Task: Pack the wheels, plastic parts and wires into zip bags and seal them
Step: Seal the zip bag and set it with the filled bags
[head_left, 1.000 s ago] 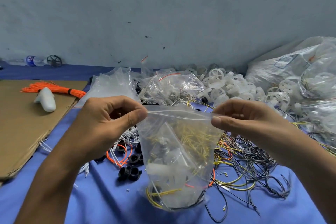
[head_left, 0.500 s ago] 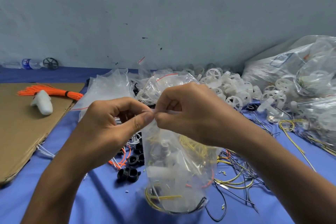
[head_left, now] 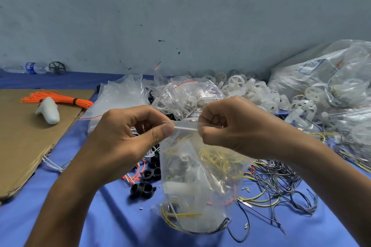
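hands: two, left hand (head_left: 128,136) and right hand (head_left: 236,126)
bag (head_left: 196,182) being pinched: one
bottle (head_left: 30,67) lying: one
black wheel (head_left: 57,68): one

Brown cardboard sheet (head_left: 24,146), water bottle (head_left: 30,67) lying against grey wall (head_left: 180,16)

A blue table (head_left: 100,216) bears cardboard (head_left: 24,146), wires (head_left: 281,186), white wheels (head_left: 251,90), black parts (head_left: 143,188).

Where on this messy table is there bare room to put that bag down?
Bare blue cloth lies near left, between the cardboard and black clips; the cardboard's near half is bare too. Right, loose wires and white wheels crowd it.
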### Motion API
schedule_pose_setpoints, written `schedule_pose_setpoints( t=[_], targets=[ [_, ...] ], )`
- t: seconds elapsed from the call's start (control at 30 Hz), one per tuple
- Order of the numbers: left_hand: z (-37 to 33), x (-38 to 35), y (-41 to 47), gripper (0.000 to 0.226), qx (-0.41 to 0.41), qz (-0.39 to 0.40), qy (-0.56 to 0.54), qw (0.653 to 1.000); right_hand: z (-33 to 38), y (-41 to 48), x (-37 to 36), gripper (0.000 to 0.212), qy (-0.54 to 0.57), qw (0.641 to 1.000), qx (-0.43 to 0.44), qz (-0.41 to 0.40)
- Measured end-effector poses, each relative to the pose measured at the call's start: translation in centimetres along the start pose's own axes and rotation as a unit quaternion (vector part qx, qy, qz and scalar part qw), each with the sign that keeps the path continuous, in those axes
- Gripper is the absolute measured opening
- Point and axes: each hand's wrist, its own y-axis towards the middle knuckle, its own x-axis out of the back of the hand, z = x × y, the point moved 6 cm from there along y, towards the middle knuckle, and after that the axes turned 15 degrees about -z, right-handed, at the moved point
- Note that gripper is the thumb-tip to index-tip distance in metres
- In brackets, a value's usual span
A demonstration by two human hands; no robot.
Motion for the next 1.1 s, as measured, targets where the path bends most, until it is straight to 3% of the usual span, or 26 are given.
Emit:
schedule_pose_setpoints(
  t=[0.37,0.53,0.87,1.0,1.1],
  targets=[
    [0.2,0.7,0.1,0.015,-0.006,-0.009,0.013,1.0,-3.3,-1.7,3.0,0.03,-0.06,0.998,0.006,-0.034],
    [0.6,1.0,0.1,0.02,0.006,-0.011,0.005,1.0,-4.8,-2.9,4.7,0.001,-0.06,0.997,-0.004,-0.046],
    [0.7,1.3,0.3,0.012,0.01,-0.014,-0.001,1.0,-7.1,-4.8,7.3,0.007,-0.138,0.985,-0.029,-0.1],
    [0.5,1.5,0.4,0.01,0.022,-0.028,-0.014,0.999,-8.7,-6.8,5.0,0.011,0.019,0.994,-0.101,-0.046],
    [0.5,1.4,0.5,0.015,0.023,-0.028,-0.01,0.999,-8.4,-9.5,0.1,0.054,0.138,0.977,-0.155,0.045]
  ],
)
